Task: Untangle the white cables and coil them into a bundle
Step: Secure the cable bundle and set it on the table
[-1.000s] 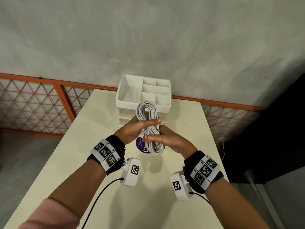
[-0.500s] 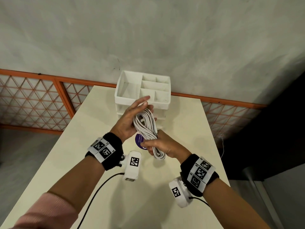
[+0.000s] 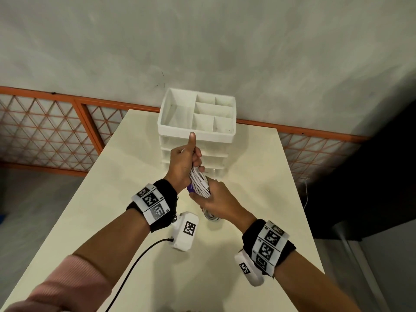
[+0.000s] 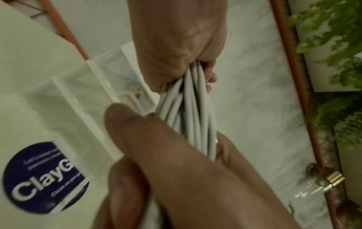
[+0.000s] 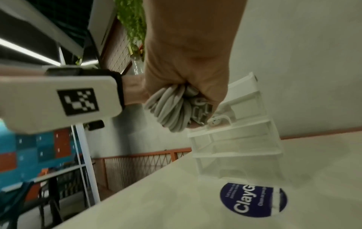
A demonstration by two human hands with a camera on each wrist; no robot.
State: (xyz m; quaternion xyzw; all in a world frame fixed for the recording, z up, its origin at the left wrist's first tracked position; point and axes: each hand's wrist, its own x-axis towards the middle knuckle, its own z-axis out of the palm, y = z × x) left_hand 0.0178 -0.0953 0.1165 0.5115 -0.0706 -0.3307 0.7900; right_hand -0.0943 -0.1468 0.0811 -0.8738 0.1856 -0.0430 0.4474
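The white cable bundle (image 3: 199, 180) is pressed into a narrow hank and held above the table, in front of the organizer. My left hand (image 3: 188, 162) grips its upper end, with one finger pointing straight up. My right hand (image 3: 212, 199) grips the lower half, and the loop ends (image 3: 211, 216) stick out below it. In the left wrist view the strands (image 4: 191, 108) run from my left palm down into my right hand (image 4: 176, 162). In the right wrist view my right fist holds the looped ends (image 5: 170, 108). The bundle's top is hidden inside my left hand.
A white drawer organizer (image 3: 195, 132) with open top compartments stands at the table's far end, just behind my hands. A round purple sticker (image 5: 252, 199) lies on the cream table (image 3: 108, 210) under the bundle. An orange lattice railing (image 3: 45, 131) lines the wall behind.
My left hand, open over the bundle's top half a second ago, has closed round its upper end. The loops are squeezed narrower. Both hands have moved slightly towards the organizer.
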